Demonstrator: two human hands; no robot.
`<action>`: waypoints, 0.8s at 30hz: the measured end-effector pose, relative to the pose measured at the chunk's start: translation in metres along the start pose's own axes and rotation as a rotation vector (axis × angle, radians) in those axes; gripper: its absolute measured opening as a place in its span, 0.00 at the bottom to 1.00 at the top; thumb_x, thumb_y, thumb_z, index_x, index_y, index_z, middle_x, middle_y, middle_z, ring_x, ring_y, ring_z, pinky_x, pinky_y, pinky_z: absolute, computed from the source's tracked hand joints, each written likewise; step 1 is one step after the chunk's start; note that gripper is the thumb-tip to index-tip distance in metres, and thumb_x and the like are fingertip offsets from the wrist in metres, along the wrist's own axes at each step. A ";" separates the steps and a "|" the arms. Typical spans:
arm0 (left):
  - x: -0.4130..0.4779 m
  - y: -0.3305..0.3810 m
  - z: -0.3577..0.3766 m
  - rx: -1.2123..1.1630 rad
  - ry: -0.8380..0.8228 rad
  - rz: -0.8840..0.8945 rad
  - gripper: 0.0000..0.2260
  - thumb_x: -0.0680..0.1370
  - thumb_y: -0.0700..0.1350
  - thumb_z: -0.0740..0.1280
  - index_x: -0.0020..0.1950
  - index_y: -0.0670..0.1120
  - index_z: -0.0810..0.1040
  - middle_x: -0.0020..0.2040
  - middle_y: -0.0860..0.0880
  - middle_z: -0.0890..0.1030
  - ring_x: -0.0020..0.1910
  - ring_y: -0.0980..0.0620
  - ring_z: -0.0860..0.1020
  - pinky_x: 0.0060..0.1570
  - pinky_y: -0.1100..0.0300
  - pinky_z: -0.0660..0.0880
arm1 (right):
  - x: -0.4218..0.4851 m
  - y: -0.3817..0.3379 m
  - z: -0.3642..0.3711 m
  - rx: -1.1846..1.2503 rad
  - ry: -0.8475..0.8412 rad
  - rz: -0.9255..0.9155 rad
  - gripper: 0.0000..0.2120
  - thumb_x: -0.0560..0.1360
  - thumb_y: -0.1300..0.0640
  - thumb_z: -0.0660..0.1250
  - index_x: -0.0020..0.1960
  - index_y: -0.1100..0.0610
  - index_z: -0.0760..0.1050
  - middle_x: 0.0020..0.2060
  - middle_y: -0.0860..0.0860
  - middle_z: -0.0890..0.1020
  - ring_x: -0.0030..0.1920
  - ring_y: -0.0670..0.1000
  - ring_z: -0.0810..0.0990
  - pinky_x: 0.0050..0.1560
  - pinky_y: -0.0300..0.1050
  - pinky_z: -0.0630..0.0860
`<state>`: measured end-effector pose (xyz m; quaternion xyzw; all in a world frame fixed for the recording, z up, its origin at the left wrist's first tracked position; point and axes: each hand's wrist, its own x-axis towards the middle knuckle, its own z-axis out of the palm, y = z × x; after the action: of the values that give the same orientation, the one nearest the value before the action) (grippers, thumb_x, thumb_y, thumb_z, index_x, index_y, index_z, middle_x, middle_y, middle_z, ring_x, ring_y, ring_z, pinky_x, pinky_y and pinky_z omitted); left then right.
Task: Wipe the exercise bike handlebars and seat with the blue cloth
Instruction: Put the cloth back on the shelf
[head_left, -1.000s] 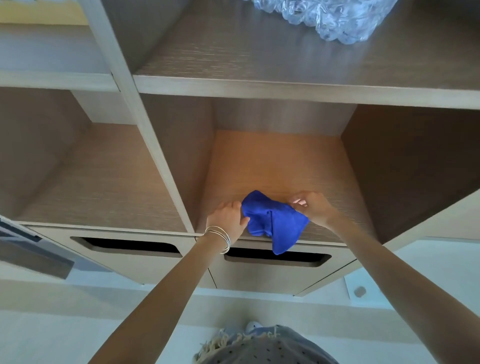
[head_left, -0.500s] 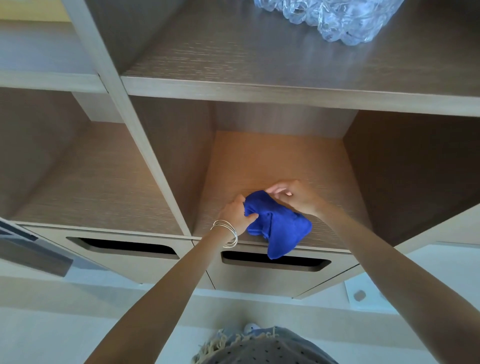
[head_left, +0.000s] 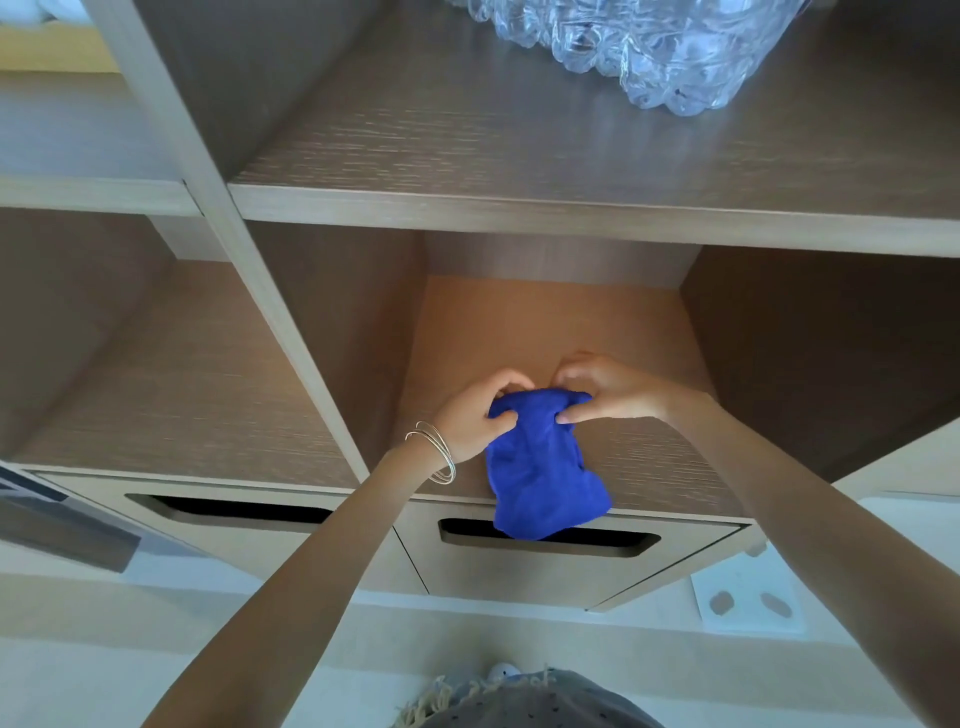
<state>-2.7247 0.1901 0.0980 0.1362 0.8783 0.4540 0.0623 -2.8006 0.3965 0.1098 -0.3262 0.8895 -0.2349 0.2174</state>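
Note:
The blue cloth (head_left: 540, 467) hangs bunched over the front edge of a wooden shelf compartment (head_left: 545, 332). My left hand (head_left: 475, 418), with thin bangles on the wrist, pinches the cloth's upper left edge. My right hand (head_left: 605, 389) pinches its upper right edge. The two hands sit close together at the top of the cloth, whose lower part droops in front of a drawer slot. No exercise bike is in view.
The wooden shelving unit (head_left: 291, 332) has open compartments left and right. A pack of clear plastic bottles (head_left: 639, 47) sits on the upper shelf. Drawers with dark handle slots (head_left: 613, 538) lie below. A white scale (head_left: 748, 603) rests on the pale floor at right.
My hands have come closer together at the top of the cloth, and both now pinch its upper edge. The cloth hangs longer and narrower over the shelf edge.

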 end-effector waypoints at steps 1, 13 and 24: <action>0.000 0.002 -0.002 0.010 0.015 0.006 0.15 0.74 0.32 0.63 0.59 0.43 0.74 0.53 0.50 0.78 0.49 0.55 0.74 0.50 0.74 0.68 | -0.004 0.001 -0.003 0.011 -0.014 0.021 0.07 0.70 0.54 0.72 0.46 0.51 0.75 0.46 0.48 0.76 0.52 0.50 0.73 0.57 0.53 0.71; 0.030 0.000 -0.013 0.219 0.125 -0.110 0.13 0.72 0.36 0.69 0.56 0.47 0.79 0.55 0.48 0.82 0.56 0.49 0.79 0.58 0.59 0.73 | -0.017 0.003 -0.006 0.219 0.064 0.208 0.08 0.72 0.63 0.66 0.51 0.57 0.77 0.47 0.58 0.82 0.46 0.54 0.79 0.47 0.45 0.72; -0.003 -0.044 0.056 0.730 -0.311 -0.093 0.27 0.79 0.45 0.61 0.76 0.47 0.55 0.78 0.46 0.53 0.77 0.46 0.52 0.75 0.56 0.51 | -0.031 0.011 0.088 -0.088 0.176 0.187 0.20 0.78 0.60 0.61 0.69 0.62 0.67 0.70 0.58 0.68 0.71 0.55 0.64 0.70 0.42 0.57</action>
<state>-2.7170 0.2083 0.0297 0.1765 0.9672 0.0829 0.1626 -2.7368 0.4010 0.0412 -0.2289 0.9412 -0.2021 0.1448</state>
